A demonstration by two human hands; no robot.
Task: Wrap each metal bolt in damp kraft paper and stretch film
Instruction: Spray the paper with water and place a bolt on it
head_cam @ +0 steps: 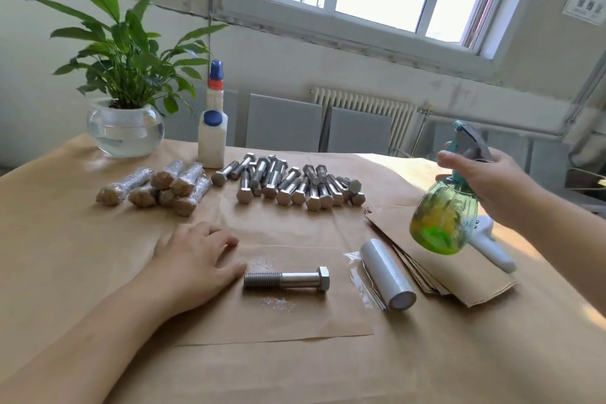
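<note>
We are looking at one bare bolt [287, 279] lying flat on a cut sheet of kraft paper [295, 318], its hexagonal head pointing right, with wet glistening patches just above and below it. We are resting our left hand [193, 264] palm down on the sheet's left part, fingers relaxed and spread, the thumb tip just beside the threaded end. We are holding a green spray bottle [441, 220] up in our right hand [492, 180], fingers curled round its neck and trigger. A stretch film roll [387, 274] is lying right of the bolt, touching a stack of paper sheets [459, 275]. Farther back, unwrapped bolts [288, 184] and wrapped bolts [160, 187] are sitting in separate piles.
</note>
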